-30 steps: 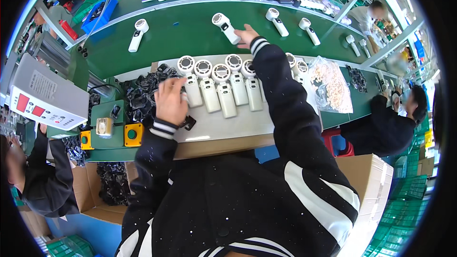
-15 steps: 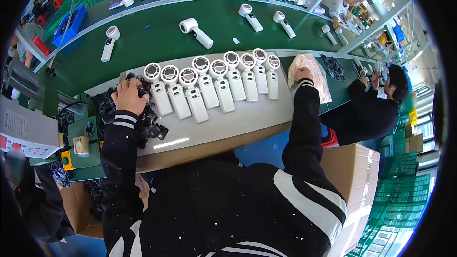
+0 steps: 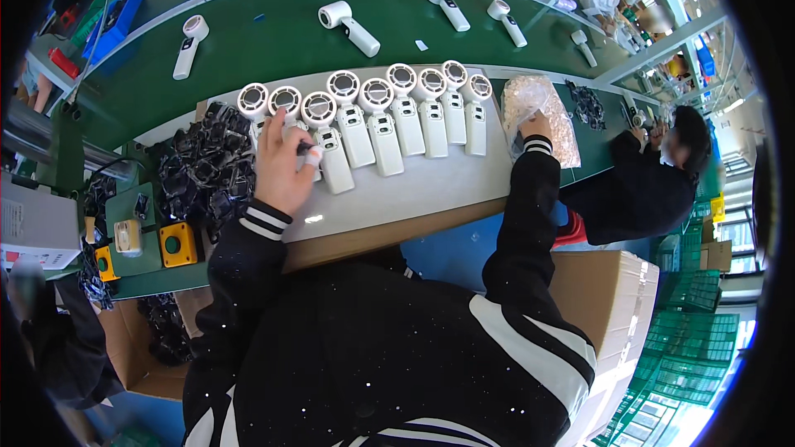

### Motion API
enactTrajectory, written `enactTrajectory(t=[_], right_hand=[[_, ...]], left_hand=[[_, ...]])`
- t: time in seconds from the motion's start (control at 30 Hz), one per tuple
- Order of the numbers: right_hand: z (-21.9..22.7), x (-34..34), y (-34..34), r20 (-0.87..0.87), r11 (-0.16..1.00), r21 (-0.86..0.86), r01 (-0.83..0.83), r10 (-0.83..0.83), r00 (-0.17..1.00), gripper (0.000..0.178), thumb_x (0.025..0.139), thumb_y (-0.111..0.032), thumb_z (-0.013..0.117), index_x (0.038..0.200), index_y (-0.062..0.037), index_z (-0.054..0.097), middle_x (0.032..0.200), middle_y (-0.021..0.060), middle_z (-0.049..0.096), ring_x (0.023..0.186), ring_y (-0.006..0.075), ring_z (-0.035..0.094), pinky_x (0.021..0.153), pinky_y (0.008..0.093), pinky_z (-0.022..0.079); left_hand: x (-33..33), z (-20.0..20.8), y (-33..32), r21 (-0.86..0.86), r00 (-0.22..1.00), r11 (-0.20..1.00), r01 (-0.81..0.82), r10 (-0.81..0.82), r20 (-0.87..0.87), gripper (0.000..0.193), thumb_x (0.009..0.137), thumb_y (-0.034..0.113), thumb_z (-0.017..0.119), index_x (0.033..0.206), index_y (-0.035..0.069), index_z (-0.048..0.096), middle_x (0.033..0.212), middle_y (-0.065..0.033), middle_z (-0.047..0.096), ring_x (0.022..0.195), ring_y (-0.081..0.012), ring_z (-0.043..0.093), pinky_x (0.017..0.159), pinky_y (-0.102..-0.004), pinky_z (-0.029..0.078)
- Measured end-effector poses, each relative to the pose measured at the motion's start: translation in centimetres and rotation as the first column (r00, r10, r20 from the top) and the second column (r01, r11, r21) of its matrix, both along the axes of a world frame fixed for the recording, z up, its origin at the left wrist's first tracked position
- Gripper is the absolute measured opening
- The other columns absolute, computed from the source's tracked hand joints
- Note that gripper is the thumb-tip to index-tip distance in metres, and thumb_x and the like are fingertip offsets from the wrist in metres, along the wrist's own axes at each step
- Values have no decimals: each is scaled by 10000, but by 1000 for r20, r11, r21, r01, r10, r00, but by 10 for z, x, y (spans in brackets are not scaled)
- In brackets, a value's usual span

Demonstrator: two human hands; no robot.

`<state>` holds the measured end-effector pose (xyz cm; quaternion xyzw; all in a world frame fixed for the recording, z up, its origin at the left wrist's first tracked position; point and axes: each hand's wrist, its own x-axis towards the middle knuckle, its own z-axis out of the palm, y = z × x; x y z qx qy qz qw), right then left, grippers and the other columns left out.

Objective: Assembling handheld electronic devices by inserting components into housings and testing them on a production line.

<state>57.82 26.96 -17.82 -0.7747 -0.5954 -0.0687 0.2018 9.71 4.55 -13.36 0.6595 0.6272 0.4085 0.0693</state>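
Since the earlier frame, the left hand [image 3: 286, 167] has moved from the black parts [image 3: 203, 170] to the left end of the row of fans [image 3: 386, 145]. The right hand [image 3: 537, 126] has remained at the bag [image 3: 523, 93].

Surroundings: nine fans lie side by side on the white board [image 3: 431, 190], heads toward the green belt [image 3: 265, 41]. The black parts are heaped against the left end of the row. Left of the heap is the green fixture [image 3: 137, 263] with a yellow button box [image 3: 176, 244]; the white machine [image 3: 37, 223] stands beyond it. More fans lie spaced apart on the belt. A co-worker [image 3: 646, 174] sits to the right, past the bag. One open carton [image 3: 124, 348] is below the table at left; another carton [image 3: 604, 306] is at right.

Obstructions: the left hand covers most of the second fan's handle. The bag's film and pale contents hide the right fingertips.

Finger positions: the left thumb and index finger pinch a small dark part [image 3: 305, 149], directly above the fans' handles; the other fingers extend toward the second fan's head. The right fingers reach into the bag; their grip cannot be determined.
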Motion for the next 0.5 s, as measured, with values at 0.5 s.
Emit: enactTrajectory(t=[0.5], right_hand=[[-5,-33,-3,29,989,-74,-130,132,991,259,889,-235,498,1002,-40,624,994,161,631,943,390,566,846,438,473]], left_hand=[[7,-15,-3,26,984,985,-170,169,60,177,806,72,582,975,86,531,1428,-201,393,1352,-454,285,1085,-473,293]])
